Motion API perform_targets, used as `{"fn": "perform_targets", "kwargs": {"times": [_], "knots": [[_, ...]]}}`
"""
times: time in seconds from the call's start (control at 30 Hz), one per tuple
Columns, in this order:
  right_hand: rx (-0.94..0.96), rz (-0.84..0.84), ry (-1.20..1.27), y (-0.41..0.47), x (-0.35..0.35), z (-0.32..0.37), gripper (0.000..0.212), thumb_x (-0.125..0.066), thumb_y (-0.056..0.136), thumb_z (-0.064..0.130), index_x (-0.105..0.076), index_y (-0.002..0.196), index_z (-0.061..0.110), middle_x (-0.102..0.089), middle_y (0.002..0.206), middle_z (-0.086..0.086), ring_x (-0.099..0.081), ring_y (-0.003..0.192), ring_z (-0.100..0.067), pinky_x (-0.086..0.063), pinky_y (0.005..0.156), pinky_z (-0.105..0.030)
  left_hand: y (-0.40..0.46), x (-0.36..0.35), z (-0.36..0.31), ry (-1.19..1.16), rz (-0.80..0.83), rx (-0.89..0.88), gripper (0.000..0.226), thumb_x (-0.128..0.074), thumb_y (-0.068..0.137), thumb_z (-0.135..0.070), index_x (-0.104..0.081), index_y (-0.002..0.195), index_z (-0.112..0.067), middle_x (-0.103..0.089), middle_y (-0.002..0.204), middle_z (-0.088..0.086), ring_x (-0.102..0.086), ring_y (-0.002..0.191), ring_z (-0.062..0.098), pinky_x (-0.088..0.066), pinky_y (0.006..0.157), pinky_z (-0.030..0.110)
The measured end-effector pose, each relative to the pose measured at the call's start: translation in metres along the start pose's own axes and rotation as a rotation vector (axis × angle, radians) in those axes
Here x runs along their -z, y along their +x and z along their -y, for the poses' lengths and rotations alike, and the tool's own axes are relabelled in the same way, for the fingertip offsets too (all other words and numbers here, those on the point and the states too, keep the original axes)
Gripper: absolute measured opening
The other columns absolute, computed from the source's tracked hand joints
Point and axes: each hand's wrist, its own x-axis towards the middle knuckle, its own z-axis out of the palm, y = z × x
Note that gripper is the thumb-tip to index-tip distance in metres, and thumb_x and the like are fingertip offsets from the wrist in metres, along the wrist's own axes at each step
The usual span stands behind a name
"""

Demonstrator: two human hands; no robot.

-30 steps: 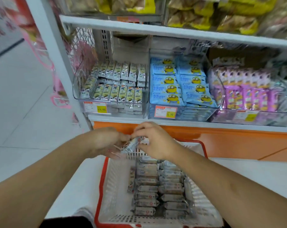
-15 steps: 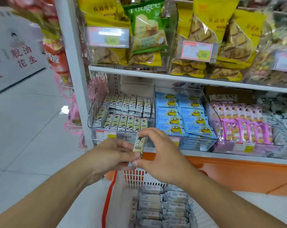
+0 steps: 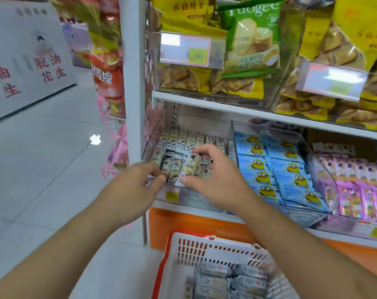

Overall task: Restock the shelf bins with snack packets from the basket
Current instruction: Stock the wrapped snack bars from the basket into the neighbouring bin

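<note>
Readable writing first. The green bag (image 3: 251,43) on the upper shelf carries "Fuogee", its first letter partly cut off. The price tag (image 3: 190,51) clipped below the yellow bags (image 3: 183,22) reads "9.90". A second price tag (image 3: 332,79) further right is too blurred to read. The white sign (image 3: 30,61) across the aisle shows red Chinese characters, 脱油花生. The blue packets (image 3: 276,167) in the middle bin bear a yellow cartoon figure with goggles; their text is illegible. The purple packets (image 3: 360,186) at far right are likewise unreadable.

Your right hand (image 3: 213,175) pinches one snack packet (image 3: 190,169) lengthwise, thumb at its near end, fingers curled over its far end. The packet stands tilted over the front row of the clear left bin (image 3: 155,147), touching the packets already lined up there. Its print is too small to make out.

Your left hand (image 3: 133,186) reaches to the bin's front left corner, fingers bent, tips resting against the front-row packets; whether it pinches anything, you cannot tell from here.

A small yellow label (image 3: 172,195) sits on the bin's front face, figures unreadable.

The white basket (image 3: 183,251) with its red rim lies below, just in front of the orange shelf base (image 3: 196,225), holding rows of grey wrapped packets (image 3: 232,279).
</note>
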Motion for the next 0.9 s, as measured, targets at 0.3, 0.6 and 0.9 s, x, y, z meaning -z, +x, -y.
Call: {"fn": "perform_targets", "kwargs": {"times": [0.3, 0.6, 0.9], "knots": [[-0.066, 0.238, -0.121, 0.084, -0.058, -0.002, 0.073, -0.089, 0.08, 0.039, -0.049, 0.14, 0.026, -0.06, 0.128, 0.0, -0.062, 0.114, -0.021, -0.055, 0.098, -0.046, 0.006, 0.008, 0.018, 0.104, 0.151, 0.007, 0.052, -0.033, 0.102, -0.062, -0.07, 0.12, -0.029, -0.065, 0.127, -0.009, -0.059, 0.113, 0.012, -0.048, 0.1, 0.034], [-0.033, 0.247, -0.102, 0.074, -0.058, -0.004, 0.085, -0.083, 0.087, 0.04, -0.038, 0.158, 0.025, -0.048, 0.156, 0.004, -0.049, 0.138, -0.015, -0.037, 0.108, -0.026, 0.008, 0.004, 0.021, 0.096, 0.102, -0.046, 0.049, -0.036, 0.103, -0.06, -0.072, 0.107, -0.027, -0.07, 0.103, -0.004, -0.064, 0.093, 0.011, -0.055, 0.086, 0.037], [0.178, 0.064, -0.084, -0.018, -0.013, -0.016, 0.027, -0.071, 0.094, 0.035, -0.062, 0.118, 0.028, -0.062, 0.116, 0.012, -0.056, 0.11, -0.007, -0.044, 0.089, -0.022, -0.011, -0.018, -0.002, 0.089, 0.096, -0.16, 0.032, -0.047, 0.101, -0.052, -0.068, 0.096, -0.028, -0.067, 0.085, -0.008, -0.062, 0.082, 0.012, -0.053, 0.075, 0.035]]}}
